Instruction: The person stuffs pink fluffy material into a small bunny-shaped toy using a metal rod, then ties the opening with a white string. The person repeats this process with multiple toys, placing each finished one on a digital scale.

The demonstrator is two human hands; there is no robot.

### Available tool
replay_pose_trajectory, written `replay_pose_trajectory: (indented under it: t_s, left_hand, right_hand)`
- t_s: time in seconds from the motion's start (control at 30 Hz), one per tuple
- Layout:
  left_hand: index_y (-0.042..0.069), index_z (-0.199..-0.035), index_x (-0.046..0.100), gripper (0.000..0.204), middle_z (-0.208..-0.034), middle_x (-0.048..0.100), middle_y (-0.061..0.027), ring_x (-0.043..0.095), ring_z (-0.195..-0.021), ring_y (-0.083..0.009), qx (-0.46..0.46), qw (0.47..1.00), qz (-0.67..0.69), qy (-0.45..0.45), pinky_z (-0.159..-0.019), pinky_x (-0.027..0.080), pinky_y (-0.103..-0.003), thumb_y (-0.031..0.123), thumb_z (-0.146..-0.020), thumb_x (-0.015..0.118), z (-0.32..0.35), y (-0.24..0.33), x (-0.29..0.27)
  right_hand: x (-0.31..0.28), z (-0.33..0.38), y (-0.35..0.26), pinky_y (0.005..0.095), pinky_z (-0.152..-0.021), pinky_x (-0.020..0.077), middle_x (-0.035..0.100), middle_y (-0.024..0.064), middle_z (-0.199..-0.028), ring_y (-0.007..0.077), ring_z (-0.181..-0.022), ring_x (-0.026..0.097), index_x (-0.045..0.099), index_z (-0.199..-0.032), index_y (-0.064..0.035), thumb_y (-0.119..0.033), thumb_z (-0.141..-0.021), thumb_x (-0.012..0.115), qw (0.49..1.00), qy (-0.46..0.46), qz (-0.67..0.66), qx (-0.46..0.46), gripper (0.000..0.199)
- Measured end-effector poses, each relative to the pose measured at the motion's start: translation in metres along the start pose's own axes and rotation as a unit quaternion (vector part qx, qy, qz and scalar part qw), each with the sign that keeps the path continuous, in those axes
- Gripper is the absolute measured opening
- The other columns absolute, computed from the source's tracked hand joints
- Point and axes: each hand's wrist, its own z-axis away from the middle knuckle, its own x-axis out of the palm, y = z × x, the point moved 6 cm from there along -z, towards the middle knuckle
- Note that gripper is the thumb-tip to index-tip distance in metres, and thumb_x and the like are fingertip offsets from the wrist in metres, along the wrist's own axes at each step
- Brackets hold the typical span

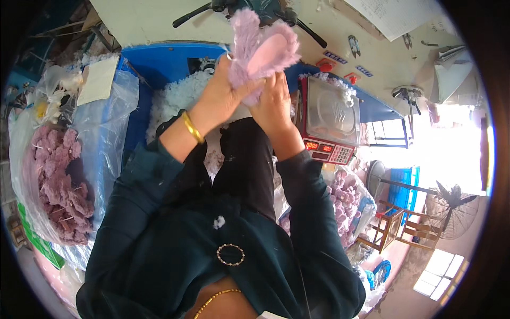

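Note:
A fluffy lilac plush piece with two long rabbit-like ears (273, 53), one showing a smooth pink inner side, is held up before me. My left hand (219, 90) grips its lower part from the left, thumb stretched across the front. From the right my right hand (273, 101) closes on the same lower part, its fingers wrapped around it. Both hands meet just below the ears, so most of the plush's lower end is hidden. Behind the hands, white stuffing fibre (180, 95) fills a blue bin (159, 56).
A red digital scale (329, 117) stands right of my hands. At left, a clear plastic bag holds lilac plush pieces (58, 186); more plush pieces (342, 204) lie at lower right. Beyond are a machine with black handles (255, 10), snips (354, 46), a wooden stool (388, 228) and a fan (451, 212).

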Motion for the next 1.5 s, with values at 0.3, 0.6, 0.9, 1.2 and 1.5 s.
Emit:
replay_pose_trajectory:
  t_s: [0.3, 0.6, 0.9, 1.2, 1.5]
  left_hand:
    - [0.0, -0.126, 0.041, 0.065, -0.12, 0.048, -0.0216, 0.043, -0.116, -0.0397, 0.036, 0.993, -0.109, -0.031, -0.1, 0.035, -0.043, 0.034, -0.079, 0.07, -0.012, -0.003, 0.009]
    - [0.001, -0.132, 0.032, 0.072, -0.12, 0.044, -0.0279, 0.051, -0.105, -0.0438, 0.042, 0.998, -0.039, -0.012, -0.086, 0.046, -0.045, 0.034, -0.081, 0.069, 0.046, 0.004, -0.023]
    - [0.005, -0.091, 0.063, 0.016, -0.094, 0.063, -0.0129, 0.062, -0.088, -0.0308, -0.303, 0.593, -0.731, 0.152, -0.072, 0.05, -0.043, 0.012, -0.077, 0.06, 0.214, -0.131, -0.419]
    - [0.007, -0.092, 0.06, 0.015, -0.092, 0.064, -0.0096, 0.062, -0.096, -0.0255, -0.289, 0.565, -0.765, 0.109, -0.072, 0.05, -0.042, 0.008, -0.079, 0.054, 0.196, -0.131, -0.443]
    - [0.005, -0.095, 0.066, 0.022, -0.105, 0.066, -0.0147, 0.062, -0.102, -0.0299, -0.448, 0.597, -0.663, 0.065, -0.08, 0.052, -0.041, 0.02, -0.08, 0.06, 0.228, -0.162, -0.451]
  right_hand:
    - [0.003, -0.005, 0.018, 0.037, -0.084, 0.0476, 0.061, 0.0152, -0.105, 0.0279, -0.096, 0.059, 0.048, -0.115, -0.0005, -0.006, -0.071, 0.065, 0.97, -0.109, -0.205, 0.074, 0.047]
    - [-0.016, 0.027, 0.007, 0.0387, -0.092, 0.044, 0.06, 0.0137, -0.114, 0.024, -0.105, 0.056, 0.049, -0.124, 0.0016, -0.016, -0.073, 0.075, 0.978, -0.062, -0.165, 0.111, 0.06]
    - [-0.159, 0.227, 0.132, 0.0314, -0.073, 0.0501, 0.051, 0.0177, -0.13, 0.0205, -0.087, 0.063, 0.044, -0.133, -0.0001, -0.02, -0.08, 0.063, 0.538, 0.167, -0.479, 0.674, 0.06]
    - [-0.065, 0.146, 0.095, 0.034, -0.081, 0.0483, 0.062, 0.0143, -0.106, 0.0241, -0.095, 0.06, 0.061, -0.112, -0.0003, -0.007, -0.075, 0.07, 0.92, -0.355, -0.025, 0.166, 0.038]
    - [0.07, 0.049, -0.104, 0.0345, -0.08, 0.0489, 0.062, 0.0131, -0.104, 0.0287, -0.092, 0.062, 0.06, -0.11, -0.0038, -0.016, -0.079, 0.07, 0.881, -0.433, -0.187, -0.046, 0.035]
